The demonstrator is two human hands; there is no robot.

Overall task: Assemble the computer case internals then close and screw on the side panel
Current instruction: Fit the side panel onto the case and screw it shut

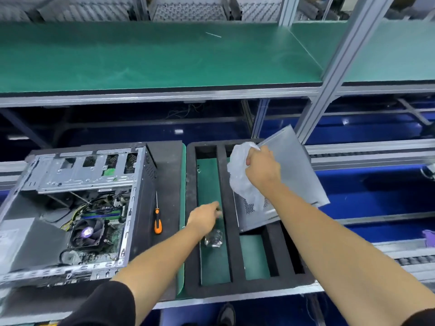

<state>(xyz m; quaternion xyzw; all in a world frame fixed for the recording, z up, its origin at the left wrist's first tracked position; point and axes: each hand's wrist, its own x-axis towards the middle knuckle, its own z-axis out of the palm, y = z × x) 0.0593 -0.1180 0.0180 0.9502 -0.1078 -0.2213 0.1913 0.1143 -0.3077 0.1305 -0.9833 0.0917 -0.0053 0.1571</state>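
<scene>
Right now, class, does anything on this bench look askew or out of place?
Yes. The grey side panel lies tilted across the black foam tray, one corner jutting past its edge, not seated in a slot. The right hand grips a crumpled plastic bag over it.

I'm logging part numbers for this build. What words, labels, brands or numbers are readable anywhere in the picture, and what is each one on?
None can be read.
Power supply: a pale label on its side, too blurred to read.
Fan: a round hub sticker, its print too small.
Motherboard: markings too small and blurred.
Screwdriver, side panel, plastic bag, foam tray: no text shows.
</scene>
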